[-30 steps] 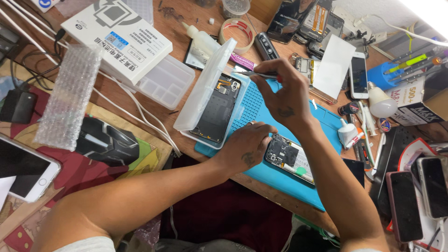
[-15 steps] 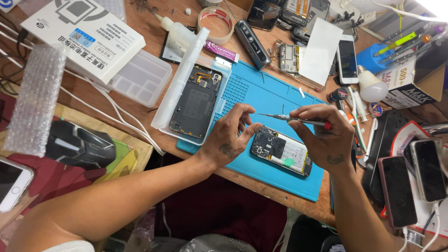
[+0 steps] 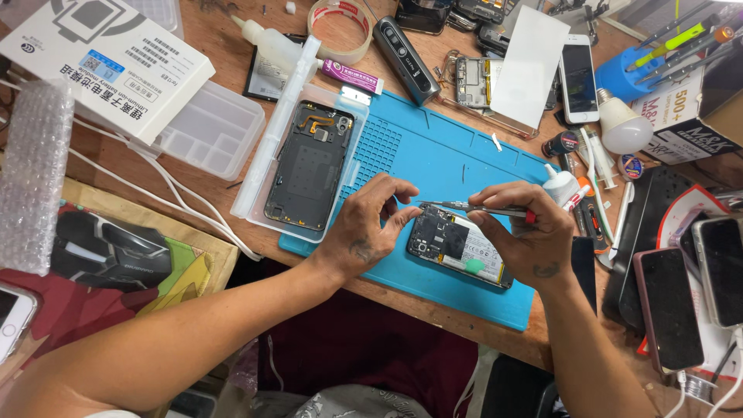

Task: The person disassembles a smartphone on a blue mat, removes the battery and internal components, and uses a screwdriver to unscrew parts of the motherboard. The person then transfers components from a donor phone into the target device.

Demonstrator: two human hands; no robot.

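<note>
An opened phone (image 3: 461,247) with its circuit board and battery exposed lies on the blue work mat (image 3: 433,155). My right hand (image 3: 526,232) grips a thin screwdriver (image 3: 464,207), held level with its tip pointing left above the phone's top end. My left hand (image 3: 370,223) rests on the mat just left of the phone, fingers curled and pinched together right at the screwdriver's tip. Whether something tiny sits between those fingertips cannot be made out. A dark phone back cover (image 3: 312,166) lies in a clear tray at the mat's left edge.
A white box (image 3: 104,62), a clear compartment case (image 3: 209,131), bubble wrap (image 3: 35,174) and white cables sit to the left. Tape roll (image 3: 339,31), glue bottles, a light bulb (image 3: 621,125), a blue tool holder (image 3: 627,73) and several phones (image 3: 665,306) crowd the back and right.
My right hand came back from the mat's far edge with the screwdriver and now holds it level over the phone. My left hand shifted to meet its tip.
</note>
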